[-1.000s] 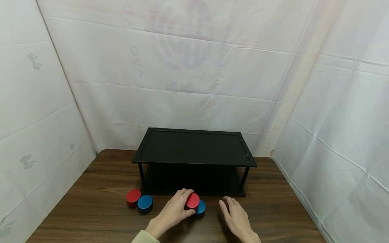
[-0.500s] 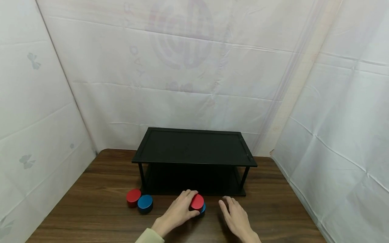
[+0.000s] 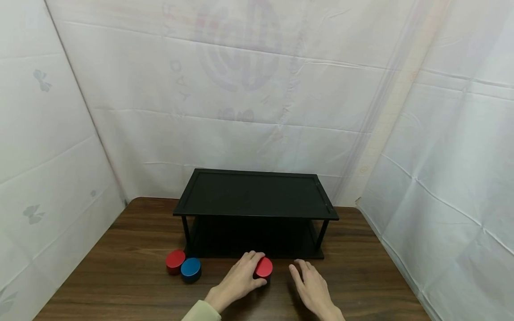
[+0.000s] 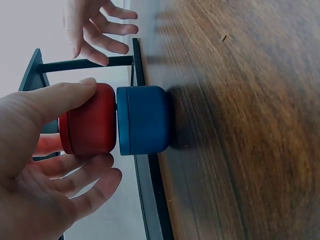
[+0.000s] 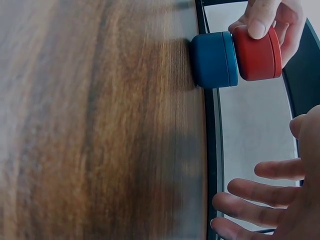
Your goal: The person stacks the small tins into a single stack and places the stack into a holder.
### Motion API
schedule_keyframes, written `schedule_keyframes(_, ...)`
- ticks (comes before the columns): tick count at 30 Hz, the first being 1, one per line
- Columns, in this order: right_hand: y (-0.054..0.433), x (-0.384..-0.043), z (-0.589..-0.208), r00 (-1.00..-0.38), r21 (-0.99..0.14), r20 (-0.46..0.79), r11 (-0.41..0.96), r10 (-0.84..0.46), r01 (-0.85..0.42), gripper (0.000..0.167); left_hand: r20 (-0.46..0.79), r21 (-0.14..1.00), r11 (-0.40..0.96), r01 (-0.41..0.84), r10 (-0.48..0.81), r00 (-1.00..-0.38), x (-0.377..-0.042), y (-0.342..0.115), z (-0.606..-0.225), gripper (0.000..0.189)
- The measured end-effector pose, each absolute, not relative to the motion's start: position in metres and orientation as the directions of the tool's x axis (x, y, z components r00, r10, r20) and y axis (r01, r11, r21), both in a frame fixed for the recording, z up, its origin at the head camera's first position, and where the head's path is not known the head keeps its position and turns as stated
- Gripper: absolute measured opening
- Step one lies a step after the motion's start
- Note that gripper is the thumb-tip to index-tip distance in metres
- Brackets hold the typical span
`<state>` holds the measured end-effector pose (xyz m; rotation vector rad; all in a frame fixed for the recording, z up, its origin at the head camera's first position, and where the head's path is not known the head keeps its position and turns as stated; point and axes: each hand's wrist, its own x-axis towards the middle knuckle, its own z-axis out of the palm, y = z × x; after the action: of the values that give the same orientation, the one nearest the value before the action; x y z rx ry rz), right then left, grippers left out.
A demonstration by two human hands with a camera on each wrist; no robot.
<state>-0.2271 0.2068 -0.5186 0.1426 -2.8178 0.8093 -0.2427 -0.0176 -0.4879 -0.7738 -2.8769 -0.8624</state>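
My left hand [image 3: 238,277] grips a small red lidded tin [image 3: 264,267] between thumb and fingers. Directly below that tin, a blue tin [image 4: 145,120] of like shape stands on the wooden table; the head view hides it. Only a hairline gap, if any, separates the two in the left wrist view, and I cannot tell whether they touch. To the right of the pair, my right hand [image 3: 313,287] hovers with relaxed fingers and holds nothing. Further left on the table, a second red tin [image 3: 175,261] sits beside a second blue tin [image 3: 191,270].
Behind the hands stands a black two-level rack [image 3: 257,194] with a flat top and an open lower shelf. The brown wooden table [image 3: 132,276] carries everything. White sheets [image 3: 249,89] hang at the back and both sides.
My left hand has carried the red tin to the right, from beside and partly over the blue tin to right above it. The right hand stays still.
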Motion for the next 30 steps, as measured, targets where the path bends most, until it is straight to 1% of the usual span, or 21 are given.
schedule_keyframes(10, 0.2071, -0.2263, -0.5192, -0.973, -0.518, 0.228, 0.842, -0.036, -0.153, 0.055, 0.196, 0.492, 0.721, 0.487, 0.454, -0.869, -0.2424, -0.0162, -0.4882, 0.059)
schedule_keyframes(23, 0.2079, -0.2264, -0.5209, -0.965, -0.512, 0.259, 0.841, -0.041, -0.173, 0.051, 0.186, 0.517, 0.714, 0.473, 0.446, -0.876, -0.2419, -0.0184, -0.4873, 0.06)
schedule_keyframes(30, 0.2074, -0.2254, -0.5212, -0.971, -0.52, 0.238, 0.839, -0.036, -0.159, 0.052, 0.184, 0.517, 0.714, 0.473, 0.447, -0.875, -0.2424, -0.0178, -0.489, 0.059)
